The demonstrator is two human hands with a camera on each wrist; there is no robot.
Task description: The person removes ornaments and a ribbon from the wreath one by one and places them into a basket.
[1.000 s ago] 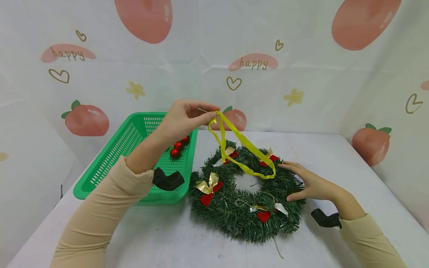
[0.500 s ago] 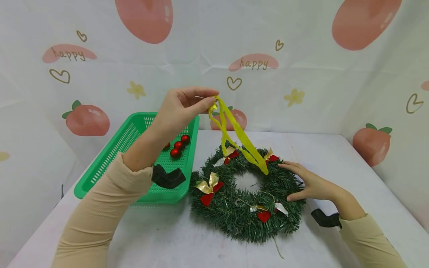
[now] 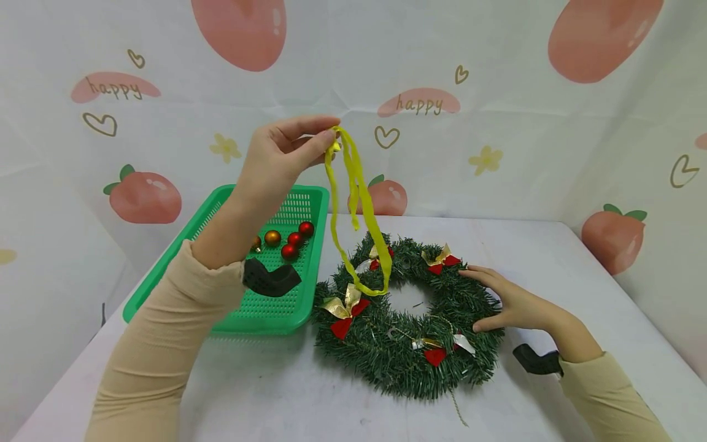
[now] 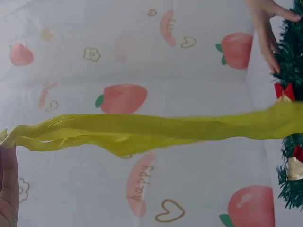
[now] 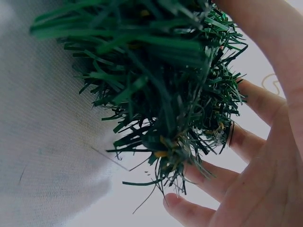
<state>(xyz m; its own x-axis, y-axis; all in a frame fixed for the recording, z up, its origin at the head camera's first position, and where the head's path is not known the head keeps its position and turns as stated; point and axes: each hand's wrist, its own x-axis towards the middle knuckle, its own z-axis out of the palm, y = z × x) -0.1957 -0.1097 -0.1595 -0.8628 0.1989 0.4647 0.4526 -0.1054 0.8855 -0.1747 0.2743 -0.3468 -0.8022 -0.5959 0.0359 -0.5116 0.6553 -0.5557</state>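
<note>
Between thumb and fingers, my left hand [image 3: 270, 153] pinches a yellow ribbon [image 3: 369, 209] high above the table. The ribbon hangs in a long loop, its lower end in front of the wreath's left part. A loose tail dangles inside the loop. In the left wrist view the ribbon [image 4: 142, 127] stretches right across the picture. My right hand [image 3: 521, 310] touches the right outer edge of the green tinsel wreath [image 3: 409, 374], fingers spread and relaxed. Red and gold bows [image 3: 345, 310] sit on the wreath. The right wrist view shows the fingers [image 5: 260, 104] partly hidden behind tinsel.
A green plastic basket [image 3: 262, 307] stands left of the wreath, partly behind my left arm. Inside lie red balls [image 3: 289, 252] and gold balls [image 3: 272, 238]. A thin gold cord [image 3: 457, 408] trails from the wreath's front. A printed cloth hangs behind the table.
My left hand has risen and shifted left with the ribbon, whose lower end swung left across the wreath. Gold balls in the basket have come into view. My right hand stays put.
</note>
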